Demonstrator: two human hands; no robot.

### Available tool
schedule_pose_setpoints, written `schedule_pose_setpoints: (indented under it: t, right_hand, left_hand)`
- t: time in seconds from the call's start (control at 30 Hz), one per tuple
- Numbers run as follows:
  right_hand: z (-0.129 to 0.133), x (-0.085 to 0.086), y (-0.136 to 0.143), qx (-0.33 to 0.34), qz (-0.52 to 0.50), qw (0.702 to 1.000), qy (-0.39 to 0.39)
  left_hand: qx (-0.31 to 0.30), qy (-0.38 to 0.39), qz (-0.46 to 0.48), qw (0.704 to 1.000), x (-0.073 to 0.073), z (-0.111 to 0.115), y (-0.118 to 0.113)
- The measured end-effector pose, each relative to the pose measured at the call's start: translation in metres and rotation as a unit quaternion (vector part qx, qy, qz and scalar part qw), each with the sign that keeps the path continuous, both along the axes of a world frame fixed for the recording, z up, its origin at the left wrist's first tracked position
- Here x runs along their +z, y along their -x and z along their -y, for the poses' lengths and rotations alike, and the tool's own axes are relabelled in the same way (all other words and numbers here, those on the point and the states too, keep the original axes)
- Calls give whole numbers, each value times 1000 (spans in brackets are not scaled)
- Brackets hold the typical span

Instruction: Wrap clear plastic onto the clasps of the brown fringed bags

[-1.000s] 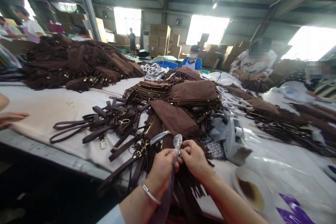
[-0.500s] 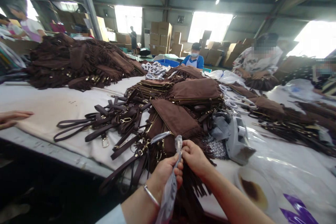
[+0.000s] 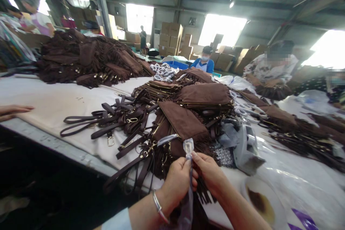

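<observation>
Low in front of me, my left hand [image 3: 178, 179] grips a plastic-wrapped strap [image 3: 188, 146], whose pale, covered end sticks up above the fingers. Its lower length hangs below my hands. My right hand [image 3: 208, 170] pinches the same strap just under that end, thumb and fingertips close to the left thumb. Right behind the hands lies a brown fringed pouch [image 3: 183, 120] with a gold zipper, on top of other pouches. Several dark brown wrist straps [image 3: 107, 129] with gold clasps spread to the left.
A large heap of brown fringed bags [image 3: 88, 57] covers the back left. To the right stand a grey-white tape dispenser [image 3: 248, 147] and a roll of tape [image 3: 260, 201]. Another person's hand [image 3: 16, 111] rests at the left table edge [image 3: 59, 143]. Co-workers sit across.
Both hands have shifted slightly right and down with the strap. Its wrapped end now shows more fully above my fingers. The view has turned a little to the left.
</observation>
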State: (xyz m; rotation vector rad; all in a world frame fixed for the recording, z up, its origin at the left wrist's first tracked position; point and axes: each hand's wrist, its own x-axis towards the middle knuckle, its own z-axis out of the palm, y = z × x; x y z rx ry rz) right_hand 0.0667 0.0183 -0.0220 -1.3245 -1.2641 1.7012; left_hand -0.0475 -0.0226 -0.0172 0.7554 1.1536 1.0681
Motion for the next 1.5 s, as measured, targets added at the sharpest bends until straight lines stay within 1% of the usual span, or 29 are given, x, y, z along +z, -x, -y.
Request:
schedule_pose_setpoints:
  t: [0.07,0.13,0.17,0.2,0.27,0.3,0.33,0.37,0.43,0.5,0.57,0.67,0.73,0.9,0.97,1.1,1.27,1.37,1.43,1.5]
  right_hand:
    - [1,4,1,-18,-65,996,53]
    - [-2,7,-1,-48,-126,988,71]
    - [-4,7,-3,-52,-158,983,76]
    - [-6,7,-5,-48,-185,978,84]
    - [-10,5,-10,-33,-221,969,106]
    - [-11,4,-12,-24,-235,964,120]
    - [-12,3,-13,-17,-250,959,136]
    - [-12,2,-15,-11,-265,952,151]
    - [-12,1,-17,14,-287,940,184]
    - [-12,0,-18,27,-286,935,207]
    - [-11,1,-19,22,-267,940,213]
    - [-10,2,-20,7,-244,950,194]
    - [-10,2,-20,8,-239,954,182]
    - [-10,-2,-19,25,-237,956,172]
    - [-10,-4,-17,27,-238,956,169]
    - [-9,-7,-17,23,-241,956,163]
    - [-8,-8,-16,17,-242,957,157]
    - [-8,-6,-13,-2,-255,951,177]
    - [-8,-5,-10,-17,-271,942,196]
    - [-8,-4,-6,-30,-289,934,208]
  left_hand:
    - [-27,-42,-52,997,-1,0,0]
    - [-37,-80,-89,992,-3,-1,4]
    - [-31,-80,-91,992,-3,-3,6]
    - [-15,-66,-84,994,-4,-4,9]
    - [35,-13,-59,998,-4,-8,13]
    - [53,14,-42,998,-4,-10,14]
    - [58,34,-24,997,-3,-12,15]
    - [49,46,-1,998,-2,-13,15]
    - [7,70,72,995,-1,-17,14]
    - [-19,94,145,985,0,-19,12]
    - [-19,109,189,976,0,-21,10]
    - [0,121,202,972,-2,-23,9]
    - [9,131,202,970,-3,-24,10]
    - [5,147,253,956,-4,-27,9]
    - [15,148,252,956,-4,-29,6]
    - [41,132,217,966,-3,-30,0]
    - [74,97,159,980,-1,-24,-3]
    - [108,93,122,982,2,-21,-3]
    - [124,97,126,979,4,-19,-4]
    - [129,99,165,973,7,-18,-6]
